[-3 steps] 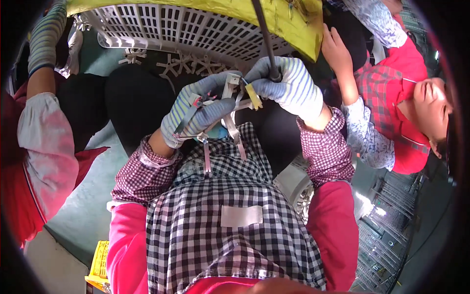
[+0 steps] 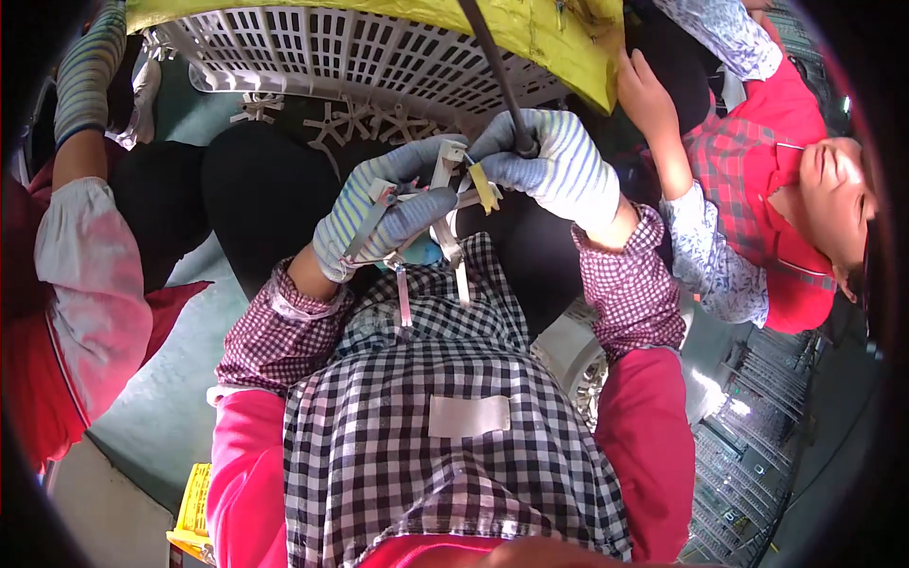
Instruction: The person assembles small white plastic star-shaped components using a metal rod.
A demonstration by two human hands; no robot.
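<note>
My left hand (image 2: 383, 208), in a striped knit glove, is closed around a white star-shaped frame with several flat arms (image 2: 449, 163). Some of its arms hang down over my apron. At the upper arm's end, my right hand (image 2: 559, 168), gloved alike, is closed on a tool with a dark stem (image 2: 497, 71) rising from between the fingers. Beside the right fingertips, a small yellow piece (image 2: 484, 187) sits close to the frame; the fingers hide how it is held. A patch of blue-green (image 2: 423, 252) shows below my left fingers.
Beyond my hands stands a white slotted crate (image 2: 331, 57) with yellow sheeting (image 2: 578, 47) over its edge. Several star-shaped white parts (image 2: 355, 121) lie before it. People sit close on both sides; one person's hand (image 2: 649, 99) rests near the sheeting. A yellow basket (image 2: 194, 502) is at lower left.
The upper end of the dark stem has swung left, and my right hand has shifted slightly left. The frame in my left hand has turned a little.
</note>
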